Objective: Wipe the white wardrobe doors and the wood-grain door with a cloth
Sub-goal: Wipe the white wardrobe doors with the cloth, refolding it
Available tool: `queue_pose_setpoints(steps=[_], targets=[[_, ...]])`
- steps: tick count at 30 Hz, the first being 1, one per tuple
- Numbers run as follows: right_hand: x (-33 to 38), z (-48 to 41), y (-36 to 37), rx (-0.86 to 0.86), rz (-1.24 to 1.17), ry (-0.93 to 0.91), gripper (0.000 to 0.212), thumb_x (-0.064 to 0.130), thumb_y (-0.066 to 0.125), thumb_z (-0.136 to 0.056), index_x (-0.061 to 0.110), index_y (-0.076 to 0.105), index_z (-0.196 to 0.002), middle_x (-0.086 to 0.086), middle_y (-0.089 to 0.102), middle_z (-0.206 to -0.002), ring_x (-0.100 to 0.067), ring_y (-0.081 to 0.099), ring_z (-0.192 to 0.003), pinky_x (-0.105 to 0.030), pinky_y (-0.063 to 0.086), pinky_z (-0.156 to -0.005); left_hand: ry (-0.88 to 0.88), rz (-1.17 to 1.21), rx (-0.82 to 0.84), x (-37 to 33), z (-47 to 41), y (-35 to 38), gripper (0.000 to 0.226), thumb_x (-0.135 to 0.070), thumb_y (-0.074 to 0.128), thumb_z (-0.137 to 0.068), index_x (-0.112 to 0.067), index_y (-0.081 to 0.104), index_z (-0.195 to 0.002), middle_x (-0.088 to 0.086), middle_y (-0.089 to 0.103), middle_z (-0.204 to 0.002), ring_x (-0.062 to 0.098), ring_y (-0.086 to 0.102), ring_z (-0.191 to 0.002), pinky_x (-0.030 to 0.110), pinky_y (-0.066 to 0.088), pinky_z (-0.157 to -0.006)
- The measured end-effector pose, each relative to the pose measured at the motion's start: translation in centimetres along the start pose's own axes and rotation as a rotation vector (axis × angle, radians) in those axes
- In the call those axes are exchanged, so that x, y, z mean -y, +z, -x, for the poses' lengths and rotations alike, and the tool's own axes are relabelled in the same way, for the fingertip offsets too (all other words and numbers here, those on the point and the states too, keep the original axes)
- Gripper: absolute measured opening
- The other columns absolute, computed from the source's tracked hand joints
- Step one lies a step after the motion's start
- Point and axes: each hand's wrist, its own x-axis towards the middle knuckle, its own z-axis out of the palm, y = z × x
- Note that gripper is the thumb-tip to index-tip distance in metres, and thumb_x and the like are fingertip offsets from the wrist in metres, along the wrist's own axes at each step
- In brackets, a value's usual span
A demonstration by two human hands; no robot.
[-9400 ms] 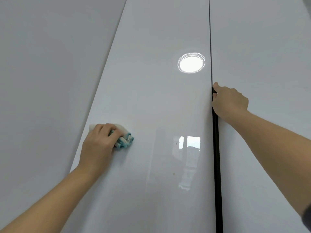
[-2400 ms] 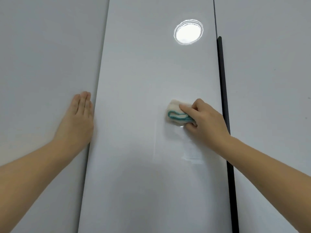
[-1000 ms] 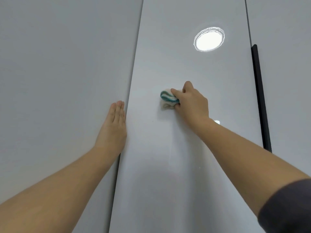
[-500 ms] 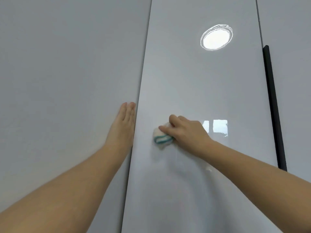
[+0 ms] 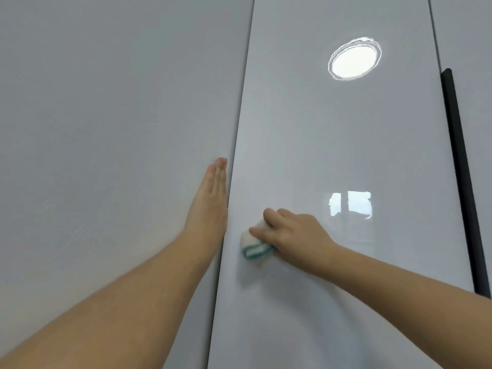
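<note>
A glossy white wardrobe door [image 5: 332, 145] fills the middle of the head view. My right hand [image 5: 295, 233] presses a folded white cloth with a teal edge [image 5: 254, 245] against its lower left part. My left hand [image 5: 211, 203] lies flat, fingers together, on the matte white panel [image 5: 111, 129] just left of the door's edge. No wood-grain door is in view.
A long black handle strip [image 5: 462, 177] runs down the door's right edge, with another white door [image 5: 471, 35] beyond it. A round ceiling light [image 5: 354, 58] and a window [image 5: 350, 203] are reflected in the gloss.
My right hand has slid the cloth downward and to the left over the last second, toward the door's left edge. The left hand has stayed flat beside the edge.
</note>
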Motion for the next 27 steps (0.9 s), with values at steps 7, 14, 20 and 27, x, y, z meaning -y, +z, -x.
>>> queue_pose_setpoints(steps=[7,14,20,27], targets=[[-5.4,-9.5,-1.5,-0.068,0.001,0.381,0.025,0.016,0.055,-0.088,0.021,0.06,-0.112,-0.009,0.043,-0.107,-0.028,0.048,-0.086,-0.031,0.03,-0.053,0.002,-0.03,0.001,-0.3,-0.1,0.4,0.065,-0.025,0.011,-0.101,0.025,-0.015,-0.134,0.04,-0.012,-0.15,0.05,-0.01,-0.142,0.054,-0.007,-0.116],[-7.6,-14.8,-1.4,-0.197,-0.013,0.617,0.022,0.001,0.049,-0.082,0.012,0.059,-0.098,-0.011,0.043,-0.11,-0.025,0.035,-0.078,-0.029,0.022,-0.051,0.008,-0.017,-0.004,-0.2,-0.3,0.3,0.064,-0.023,0.011,-0.101,0.027,-0.021,-0.124,0.04,-0.013,-0.149,0.05,-0.01,-0.142,0.054,-0.008,-0.114],[-4.1,-11.4,0.7,-0.228,-0.004,0.353,0.03,0.006,0.071,-0.071,0.017,0.065,-0.099,-0.01,0.052,-0.097,-0.026,0.045,-0.068,-0.026,0.023,-0.046,0.004,-0.029,-0.028,0.0,-0.2,0.1,0.062,-0.022,0.009,-0.101,0.024,-0.019,-0.132,0.038,-0.01,-0.152,0.048,-0.008,-0.143,0.052,-0.008,-0.115],[1.8,-6.0,2.1,-0.216,0.034,0.24,0.045,0.006,0.08,-0.047,0.019,0.069,-0.088,-0.003,0.057,-0.084,-0.021,0.049,-0.059,-0.024,0.016,-0.042,-0.02,0.039,0.033,0.4,0.7,-0.8,0.066,-0.032,0.017,-0.102,0.012,-0.009,-0.145,0.031,-0.012,-0.155,0.042,-0.012,-0.145,0.05,-0.009,-0.116]])
